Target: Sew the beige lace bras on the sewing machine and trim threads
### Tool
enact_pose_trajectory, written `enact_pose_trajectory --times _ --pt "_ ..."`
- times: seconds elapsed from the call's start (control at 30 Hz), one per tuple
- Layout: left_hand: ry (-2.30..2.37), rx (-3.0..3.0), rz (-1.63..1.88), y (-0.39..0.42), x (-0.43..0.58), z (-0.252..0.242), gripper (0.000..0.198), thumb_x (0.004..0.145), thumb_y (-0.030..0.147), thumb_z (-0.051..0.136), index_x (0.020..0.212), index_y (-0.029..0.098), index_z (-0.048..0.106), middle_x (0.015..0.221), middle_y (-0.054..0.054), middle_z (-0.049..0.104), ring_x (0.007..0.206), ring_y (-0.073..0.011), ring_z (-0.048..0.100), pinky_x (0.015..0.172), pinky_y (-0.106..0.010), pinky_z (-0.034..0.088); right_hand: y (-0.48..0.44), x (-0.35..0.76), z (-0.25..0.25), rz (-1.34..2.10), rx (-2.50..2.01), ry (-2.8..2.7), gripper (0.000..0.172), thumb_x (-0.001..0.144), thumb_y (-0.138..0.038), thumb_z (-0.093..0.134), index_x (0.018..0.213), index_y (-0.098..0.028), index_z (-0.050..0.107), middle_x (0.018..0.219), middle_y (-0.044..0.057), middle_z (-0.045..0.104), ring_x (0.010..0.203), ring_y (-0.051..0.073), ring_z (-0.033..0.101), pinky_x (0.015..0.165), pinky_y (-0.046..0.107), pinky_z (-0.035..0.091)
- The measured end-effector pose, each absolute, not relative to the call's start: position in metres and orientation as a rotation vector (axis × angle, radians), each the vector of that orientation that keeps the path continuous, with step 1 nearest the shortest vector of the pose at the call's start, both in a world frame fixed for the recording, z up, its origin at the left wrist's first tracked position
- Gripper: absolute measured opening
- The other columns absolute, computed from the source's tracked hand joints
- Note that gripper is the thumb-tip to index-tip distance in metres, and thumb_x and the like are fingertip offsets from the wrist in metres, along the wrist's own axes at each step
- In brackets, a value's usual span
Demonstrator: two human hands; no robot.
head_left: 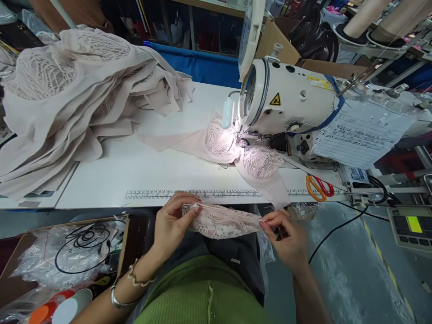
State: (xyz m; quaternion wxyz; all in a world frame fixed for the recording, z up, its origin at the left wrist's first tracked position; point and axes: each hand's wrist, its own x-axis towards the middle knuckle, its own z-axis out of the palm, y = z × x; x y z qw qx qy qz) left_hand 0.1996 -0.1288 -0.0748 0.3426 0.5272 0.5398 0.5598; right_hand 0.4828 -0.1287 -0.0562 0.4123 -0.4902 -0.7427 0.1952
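Note:
Between my two hands a pale pink lace bra piece point(226, 221) is stretched over my lap, just off the table's front edge. My left hand point(175, 220) pinches its left end between thumb and fingers. At the right end, my right hand point(285, 240) grips the edge; something small and dark shows under its curled fingers, too hidden to name. Beyond them, a pale pink bra point(222, 146) with two lace cups lies under the lit needle area of a white sewing machine point(286, 92). One of its wings hangs over the table's front edge.
A tall pile of pale pink bra pieces point(77, 99) covers the table's left side. A printed ruler scale point(202, 194) runs along the front edge. Orange- and red-handled scissors point(319, 187) lie at the right. Below left stands a box point(125, 245) with plastic bags and cable.

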Motion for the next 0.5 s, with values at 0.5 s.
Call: enact_pose_trajectory --times 0.5 --pt "1.333 1.121 1.442 -0.127 0.200 -0.085 0.006 0.082 0.025 0.075 0.080 0.020 0.073 0.089 -0.005 0.068 0.090 -0.0210 0.064 0.079 -0.031 0.052 -0.116 0.486 -0.039 0.859 -1.360 -1.793 0.020 0.092 -0.031 0.068 0.074 -0.022 0.067 0.069 0.000 0.059 0.054 0.012 0.044 0.048 0.026 0.036"
